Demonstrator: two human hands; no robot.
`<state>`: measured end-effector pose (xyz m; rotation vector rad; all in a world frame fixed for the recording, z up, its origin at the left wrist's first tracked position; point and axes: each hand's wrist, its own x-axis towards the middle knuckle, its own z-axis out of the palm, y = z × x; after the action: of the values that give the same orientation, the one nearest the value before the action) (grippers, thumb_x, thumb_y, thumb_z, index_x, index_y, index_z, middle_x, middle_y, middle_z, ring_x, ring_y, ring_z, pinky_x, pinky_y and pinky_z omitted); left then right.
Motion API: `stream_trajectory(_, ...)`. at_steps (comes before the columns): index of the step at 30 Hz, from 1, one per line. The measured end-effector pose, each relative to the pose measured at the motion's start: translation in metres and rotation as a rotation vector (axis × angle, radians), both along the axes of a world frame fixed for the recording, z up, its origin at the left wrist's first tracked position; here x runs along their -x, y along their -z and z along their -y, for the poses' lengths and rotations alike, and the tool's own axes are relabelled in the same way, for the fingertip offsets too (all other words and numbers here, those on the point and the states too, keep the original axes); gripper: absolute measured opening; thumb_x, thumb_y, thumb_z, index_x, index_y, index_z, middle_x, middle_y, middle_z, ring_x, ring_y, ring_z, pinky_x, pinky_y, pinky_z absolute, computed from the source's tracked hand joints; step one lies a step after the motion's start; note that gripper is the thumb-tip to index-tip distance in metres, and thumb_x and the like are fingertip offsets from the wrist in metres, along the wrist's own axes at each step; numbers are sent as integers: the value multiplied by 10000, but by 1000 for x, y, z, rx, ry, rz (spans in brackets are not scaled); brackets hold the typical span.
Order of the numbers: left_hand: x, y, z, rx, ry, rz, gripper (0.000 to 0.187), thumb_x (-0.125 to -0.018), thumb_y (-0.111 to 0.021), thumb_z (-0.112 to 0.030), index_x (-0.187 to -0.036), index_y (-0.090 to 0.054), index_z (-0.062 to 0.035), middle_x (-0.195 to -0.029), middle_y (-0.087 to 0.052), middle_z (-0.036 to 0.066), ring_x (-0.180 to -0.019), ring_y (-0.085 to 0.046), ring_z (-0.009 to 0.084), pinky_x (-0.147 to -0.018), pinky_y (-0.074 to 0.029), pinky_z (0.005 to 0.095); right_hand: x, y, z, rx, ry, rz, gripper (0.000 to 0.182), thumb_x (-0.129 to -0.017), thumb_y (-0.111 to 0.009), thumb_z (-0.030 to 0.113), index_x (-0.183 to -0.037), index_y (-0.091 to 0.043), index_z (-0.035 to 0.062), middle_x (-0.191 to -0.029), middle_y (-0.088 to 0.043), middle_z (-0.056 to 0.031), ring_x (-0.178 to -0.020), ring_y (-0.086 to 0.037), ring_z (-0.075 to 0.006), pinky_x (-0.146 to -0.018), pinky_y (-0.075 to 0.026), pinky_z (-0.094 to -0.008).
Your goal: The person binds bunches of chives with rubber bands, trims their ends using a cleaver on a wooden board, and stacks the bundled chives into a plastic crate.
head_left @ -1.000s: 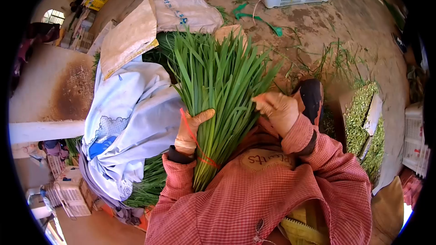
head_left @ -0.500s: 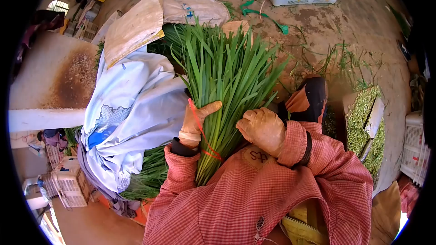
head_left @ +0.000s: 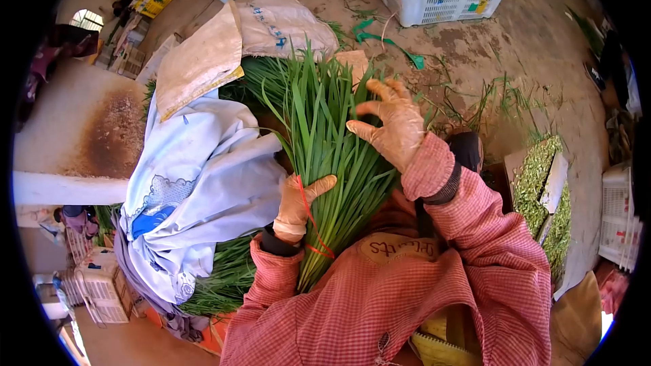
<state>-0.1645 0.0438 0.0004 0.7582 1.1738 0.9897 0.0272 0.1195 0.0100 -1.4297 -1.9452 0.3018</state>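
Observation:
My left hand (head_left: pixel 296 205), in a thin pale glove, is wrapped round the left side of a bunch of garlic chives (head_left: pixel 332 152), thumb across the front. The bunch stands upright against my lap, its long flat leaves fanning out at the top and the stems narrowing below. A thin red tie (head_left: pixel 316 249) runs from behind my left fingers down across the lower stems. Also gloved, my right hand (head_left: pixel 393 124) is raised at the upper right of the bunch, fingers spread and curved beside the leaf tips.
A pale blue cloth (head_left: pixel 224 156) and a woven sack (head_left: pixel 200 61) cover more chives (head_left: pixel 227 278) on the left. White plastic crates (head_left: pixel 447 0) stand at the back. Green scraps (head_left: pixel 536 179) fill a box on the right. A green strip (head_left: pixel 390 37) and loose leaves lie on the floor.
My right hand has risen from the lower right side of the bunch toward the leaf tips, its fingers opening out. My left hand keeps its hold, slightly lower in view.

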Motion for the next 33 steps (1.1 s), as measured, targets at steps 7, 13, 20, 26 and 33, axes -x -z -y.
stream_trajectory(7, 9, 10, 7, -2, -42, 35, 368, -733, -685, -27, -1081, -565, -19, -973, -623, 42, -827, -584, 136, -753, -479, 268, -43, 31, -37, 337, 397, -744, 114, -707, -678, 164, -768, -646, 72, -1053, -593, -78, -1058, -504, -257, -775, -457, -407)
stream_trajectory(13, -4, 9, 3, 12, -35, 12, 347, -733, -693, -30, -1060, -574, -28, -948, -625, 25, -804, -580, 115, -736, -477, 258, 13, -18, 5, -58, -231, 105, 203, -670, -694, 229, -862, -676, 165, -1380, -347, -54, -1301, -220, -283, -1035, -215, -416)
stream_trajectory(20, 9, 16, 6, 56, -65, 99, 270, -766, -672, -75, -1021, -591, -45, -908, -633, 14, -768, -595, 114, -696, -487, 254, 11, 22, -8, -25, -24, 108, 109, -704, -666, 150, -714, -590, 73, -1311, -425, -63, -1258, -303, -293, -1022, -240, -426)
stream_trajectory(26, 9, 16, 5, 144, -181, 254, 291, -783, -635, -56, -1065, -564, -47, -947, -628, 49, -799, -620, 171, -703, -521, 290, -33, -28, 22, -144, 125, 103, 518, -661, -692, 81, -1146, -510, 99, -1312, -404, -110, -1239, -336, -299, -1008, -307, -413)
stream_trajectory(33, 3, -8, 12, 95, -305, 454, 304, -784, -586, -39, -1084, -544, -22, -966, -626, 89, -833, -623, 233, -782, -510, 343, 13, -8, 79, 253, -431, 277, 925, -626, -684, 453, -1360, -263, 78, -1339, -363, -111, -1125, -475, -293, -838, -468, -348)
